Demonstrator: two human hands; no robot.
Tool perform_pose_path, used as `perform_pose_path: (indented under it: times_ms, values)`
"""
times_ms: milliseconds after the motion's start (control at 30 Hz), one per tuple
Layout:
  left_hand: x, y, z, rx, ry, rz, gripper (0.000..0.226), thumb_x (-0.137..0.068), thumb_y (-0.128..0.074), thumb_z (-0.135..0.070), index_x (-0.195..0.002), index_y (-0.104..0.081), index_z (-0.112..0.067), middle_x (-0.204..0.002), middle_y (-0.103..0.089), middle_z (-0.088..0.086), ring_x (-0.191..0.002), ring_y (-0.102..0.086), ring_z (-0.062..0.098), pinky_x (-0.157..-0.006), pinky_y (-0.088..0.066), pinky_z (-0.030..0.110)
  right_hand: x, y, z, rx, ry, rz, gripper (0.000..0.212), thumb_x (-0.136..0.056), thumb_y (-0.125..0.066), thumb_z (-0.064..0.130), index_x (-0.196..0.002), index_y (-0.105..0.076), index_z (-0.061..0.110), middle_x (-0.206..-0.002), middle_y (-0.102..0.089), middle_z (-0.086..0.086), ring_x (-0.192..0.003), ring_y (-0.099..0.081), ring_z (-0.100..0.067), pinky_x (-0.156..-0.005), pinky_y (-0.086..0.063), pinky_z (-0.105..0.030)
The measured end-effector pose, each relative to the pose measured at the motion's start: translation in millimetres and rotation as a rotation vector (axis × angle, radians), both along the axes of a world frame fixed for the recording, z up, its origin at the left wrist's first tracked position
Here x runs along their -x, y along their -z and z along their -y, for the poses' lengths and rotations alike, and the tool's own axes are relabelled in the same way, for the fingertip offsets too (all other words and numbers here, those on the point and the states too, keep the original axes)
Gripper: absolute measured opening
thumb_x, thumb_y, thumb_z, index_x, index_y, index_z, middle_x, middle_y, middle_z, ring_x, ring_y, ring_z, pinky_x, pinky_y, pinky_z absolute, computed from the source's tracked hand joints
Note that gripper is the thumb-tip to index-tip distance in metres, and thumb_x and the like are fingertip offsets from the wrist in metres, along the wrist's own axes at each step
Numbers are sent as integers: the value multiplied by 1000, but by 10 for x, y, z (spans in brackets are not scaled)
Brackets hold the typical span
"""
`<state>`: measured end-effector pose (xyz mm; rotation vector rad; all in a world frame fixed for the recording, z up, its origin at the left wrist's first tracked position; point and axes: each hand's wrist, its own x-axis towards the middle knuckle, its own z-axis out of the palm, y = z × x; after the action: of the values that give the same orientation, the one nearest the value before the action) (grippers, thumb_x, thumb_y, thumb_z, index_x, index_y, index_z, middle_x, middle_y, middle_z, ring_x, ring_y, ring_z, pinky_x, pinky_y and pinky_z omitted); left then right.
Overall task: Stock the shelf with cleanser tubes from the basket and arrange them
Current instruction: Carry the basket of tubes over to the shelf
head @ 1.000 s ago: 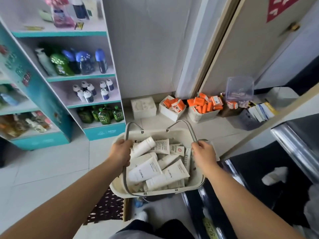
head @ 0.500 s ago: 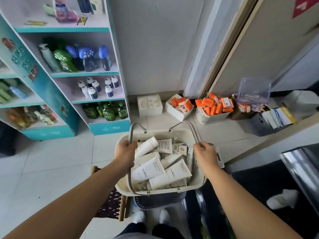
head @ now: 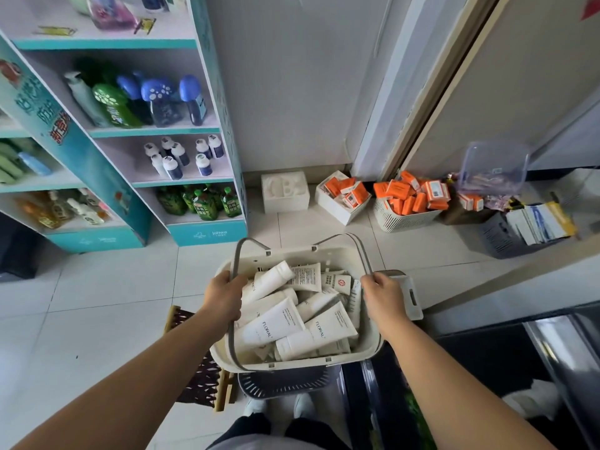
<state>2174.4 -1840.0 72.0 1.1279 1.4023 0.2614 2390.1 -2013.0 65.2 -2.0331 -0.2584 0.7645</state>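
The view swings left and tips down. Below the cream basket [head: 371, 344], on the body's side of both hands, a dark slotted basket [head: 285, 383] now shows much more of its rim than a second ago. Two white shoes [head: 303, 405] appear beneath it where only one showed before. Under the left hand [head: 224, 295], the wooden-edged mat [head: 201, 378] comes further out from behind the forearm. Ahead and left of the hands, the teal shelf [head: 207, 233] shifts rightward. Right of the right hand [head: 384, 297], the black glossy surface [head: 470, 362] sinks lower, and the white cloth [head: 526, 397] drops with it. The red sign [head: 591, 8] shrinks to a sliver.
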Motion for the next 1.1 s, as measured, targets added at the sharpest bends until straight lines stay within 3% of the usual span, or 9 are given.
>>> perform_pose_path:
  times_ms: [67,167,500,733,1100]
  values:
    - [30,59,27,12,-13,-18,12,-93,-49,-14,-81,-50,-12,-64,-34,6,-50,-30,17,-45,-27,26,32,43,-12,8,-16,-2,25,-91,-50,15,-73,-52,-1,-61,-42,-9,-54,-36,-18,-52,-28,-28]
    - [22,57,71,23,-28,-10,16,-93,-49,-15,-77,-49,-14,-64,-35,5,-50,-30,17,-44,-26,25,53,67,-47,13,-52,15,25,-91,-51,14,-67,-49,8,-57,-41,-3,-52,-35,-15,-51,-27,-27]
    - [-112,-427,-22,68,-43,139,10,-95,-46,-12,-86,-50,-12,-59,-32,1,-44,-24,12,-43,-21,23,-243,73,-42,-51,20,-69,12,-84,-52,16,-73,-51,12,-61,-32,-7,-47,-25,-15,-45,-22,-23]
    - [23,-319,-94,90,-75,111,9,-94,-48,-11,-85,-49,-12,-60,-32,2,-45,-24,12,-43,-20,23,-131,129,-190,-29,-25,-14,25,-84,-51,17,-62,-39,17,-57,-31,-3,-52,-25,-17,-51,-20,-30]
    - [235,-135,-219,134,-111,132,17,-94,-50,-10,-79,-44,-13,-57,-31,0,-42,-24,11,-41,-21,21,-161,213,-158,66,-45,6,24,-85,-51,20,-64,-43,14,-57,-37,-3,-54,-33,-19,-54,-28,-32]
